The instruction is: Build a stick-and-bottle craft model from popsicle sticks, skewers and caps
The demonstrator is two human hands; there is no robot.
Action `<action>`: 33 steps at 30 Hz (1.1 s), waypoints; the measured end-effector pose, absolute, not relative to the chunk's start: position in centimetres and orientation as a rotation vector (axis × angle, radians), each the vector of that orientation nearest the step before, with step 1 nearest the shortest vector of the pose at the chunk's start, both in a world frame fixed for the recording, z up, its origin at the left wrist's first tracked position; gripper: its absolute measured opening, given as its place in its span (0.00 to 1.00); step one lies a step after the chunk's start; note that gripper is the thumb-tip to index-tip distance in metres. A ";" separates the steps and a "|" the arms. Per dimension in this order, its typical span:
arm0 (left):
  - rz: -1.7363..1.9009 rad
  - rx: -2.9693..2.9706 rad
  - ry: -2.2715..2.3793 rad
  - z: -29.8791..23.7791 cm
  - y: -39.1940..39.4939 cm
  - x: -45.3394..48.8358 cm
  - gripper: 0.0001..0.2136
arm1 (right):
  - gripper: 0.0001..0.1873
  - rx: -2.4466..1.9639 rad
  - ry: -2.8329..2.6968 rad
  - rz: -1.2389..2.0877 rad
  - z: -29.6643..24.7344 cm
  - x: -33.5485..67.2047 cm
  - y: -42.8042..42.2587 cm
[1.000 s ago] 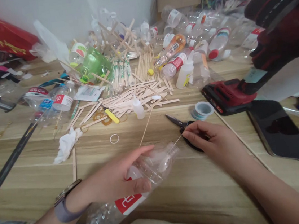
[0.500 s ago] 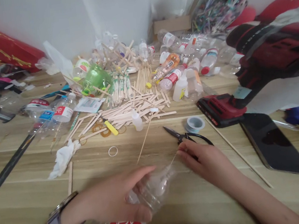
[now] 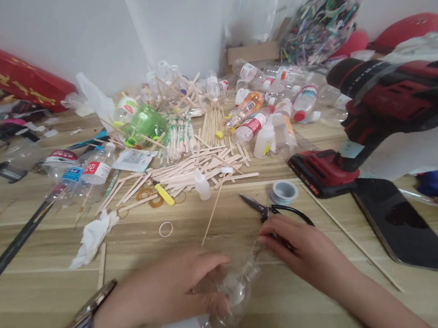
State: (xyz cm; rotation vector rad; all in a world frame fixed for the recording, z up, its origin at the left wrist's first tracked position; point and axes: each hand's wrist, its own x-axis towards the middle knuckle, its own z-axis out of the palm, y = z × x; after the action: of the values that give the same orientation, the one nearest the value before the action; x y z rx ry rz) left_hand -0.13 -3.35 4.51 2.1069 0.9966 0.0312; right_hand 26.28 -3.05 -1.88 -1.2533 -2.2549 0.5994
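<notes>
My left hand [image 3: 178, 286], with a watch on the wrist, is wrapped round a clear plastic bottle [image 3: 234, 290] with a red and white label. The bottle lies tilted, its open neck pointing up and right. My right hand [image 3: 299, 247] is closed in a pinch on a thin pale strand [image 3: 256, 245], which curves down to the bottle's neck. How the strand is fixed there is blurred. Just beyond my right hand lie black-handled scissors [image 3: 262, 209] and a small grey spool [image 3: 285, 193].
Wooden craft sticks [image 3: 188, 173], a dropper bottle [image 3: 202, 186] and a yellow-handled tool [image 3: 164, 193] lie ahead. Several plastic bottles crowd the back. On the right are a red cordless drill [image 3: 391, 105], a phone [image 3: 406, 226] and a thin stick [image 3: 356, 240]. Crumpled tissue [image 3: 94, 238] lies left.
The bottle has turned in my left hand, so more white shows on its label. The strand has gone from straight to curved. My right hand has come slightly lower.
</notes>
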 end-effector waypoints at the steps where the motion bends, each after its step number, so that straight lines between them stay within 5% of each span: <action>1: 0.002 2.098 1.004 4.3 -3.3 -0.1 0.23 | 0.08 -1.243 -2.254 0.599 -1.9 26.2 -3.0; 11: 0.151 2.117 1.575 1.1 -1.5 -0.4 0.12 | 0.08 -1.163 -2.201 0.675 -2.2 25.7 -2.8; 18: 0.131 1.940 1.529 0.2 -0.1 0.0 0.08 | 0.10 -1.266 -1.985 0.782 -2.1 25.4 -2.9; 25: 0.271 1.729 1.294 1.6 0.2 1.6 0.07 | 0.22 -1.407 -1.342 1.347 -1.0 25.1 -2.4; 33: 0.462 1.566 1.069 1.2 1.5 2.6 0.09 | 0.23 -1.276 -1.018 1.659 0.5 24.4 -0.8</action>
State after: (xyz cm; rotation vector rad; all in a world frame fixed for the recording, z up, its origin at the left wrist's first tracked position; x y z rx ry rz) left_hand 2.62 1.46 1.23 1.5663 1.0686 0.4618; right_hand 24.40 -0.85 0.51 -1.2763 -1.0181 1.6594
